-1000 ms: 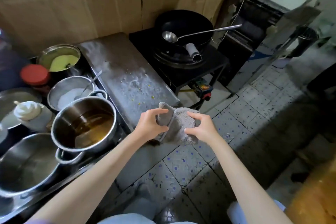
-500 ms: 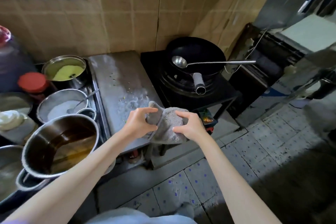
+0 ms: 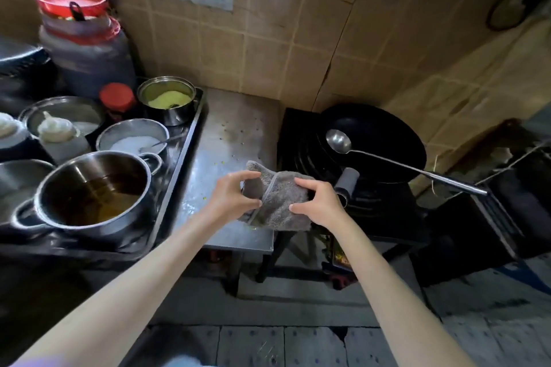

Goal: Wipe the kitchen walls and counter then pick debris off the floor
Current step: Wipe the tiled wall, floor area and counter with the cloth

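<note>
Left hand (image 3: 235,199) and right hand (image 3: 319,205) both pinch our grey cloth (image 3: 280,202) above the crumb-speckled counter (image 3: 235,134); wiping seems unfinished.

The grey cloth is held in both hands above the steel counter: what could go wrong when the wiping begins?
1. The grey cloth, gripped by the left hand and right hand, may push the yellow-green crumbs off the steel counter onto the floor.
2. A wide stroke could bump the pot of oil to its left.
3. To the right, it could knock the ladle resting on the wok.
</note>
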`<act>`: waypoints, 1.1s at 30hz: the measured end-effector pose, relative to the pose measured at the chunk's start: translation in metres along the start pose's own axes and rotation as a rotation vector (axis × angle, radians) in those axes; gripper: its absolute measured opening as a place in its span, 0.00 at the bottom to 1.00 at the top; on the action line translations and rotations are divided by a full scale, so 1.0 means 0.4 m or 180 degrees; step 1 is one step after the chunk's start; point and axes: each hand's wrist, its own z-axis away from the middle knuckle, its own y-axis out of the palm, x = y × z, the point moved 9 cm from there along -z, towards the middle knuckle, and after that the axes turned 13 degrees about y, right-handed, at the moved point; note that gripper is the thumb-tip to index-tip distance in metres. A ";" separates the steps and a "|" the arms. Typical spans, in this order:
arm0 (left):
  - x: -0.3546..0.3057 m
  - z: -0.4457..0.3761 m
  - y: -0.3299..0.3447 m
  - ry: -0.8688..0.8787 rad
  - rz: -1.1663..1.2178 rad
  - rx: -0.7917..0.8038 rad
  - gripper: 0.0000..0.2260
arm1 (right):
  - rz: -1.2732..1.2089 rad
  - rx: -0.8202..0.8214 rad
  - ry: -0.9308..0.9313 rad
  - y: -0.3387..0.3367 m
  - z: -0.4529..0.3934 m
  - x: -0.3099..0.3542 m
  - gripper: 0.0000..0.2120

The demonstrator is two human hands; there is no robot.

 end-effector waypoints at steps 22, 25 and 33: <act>0.074 -0.220 -0.143 0.0577 -0.0470 -0.0351 0.28 | 0.0322 -0.0574 -0.0441 0.053 -0.212 0.204 0.34; 0.090 -0.281 -0.129 0.0665 -0.0569 -0.0363 0.28 | 0.0436 -0.0678 -0.0432 0.052 -0.274 0.208 0.35; 0.102 -0.455 -0.038 0.0853 -0.0691 -0.0698 0.27 | 0.0843 -0.0784 -0.0575 -0.027 -0.465 0.233 0.36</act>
